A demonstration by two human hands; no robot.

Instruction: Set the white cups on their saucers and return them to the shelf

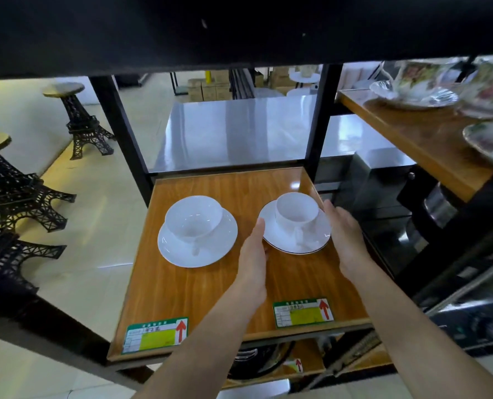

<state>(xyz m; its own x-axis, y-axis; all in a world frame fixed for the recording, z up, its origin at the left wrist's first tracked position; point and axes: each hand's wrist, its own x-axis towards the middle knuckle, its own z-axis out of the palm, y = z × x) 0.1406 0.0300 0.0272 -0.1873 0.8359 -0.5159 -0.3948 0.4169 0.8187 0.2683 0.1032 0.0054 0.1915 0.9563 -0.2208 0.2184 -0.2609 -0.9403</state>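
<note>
Two white cups stand on white saucers on the wooden shelf board (199, 295). The left cup (193, 218) sits on the left saucer (225, 240), apart from my hands. The right cup (296, 213) sits on the right saucer (311, 243), which has a thin dark rim line. My left hand (252, 254) grips that saucer's left edge, thumb on the rim. My right hand (344, 234) holds its right edge, close to the shelf's right side. Whether the saucer rests fully on the board I cannot tell.
Two green price labels (154, 335) (303, 312) lie along the shelf's front edge. Black frame posts (121, 131) (320, 119) stand behind the board. A neighbouring shelf (412, 131) at the right holds floral crockery. Eiffel-tower stools (81, 119) stand on the floor at the left.
</note>
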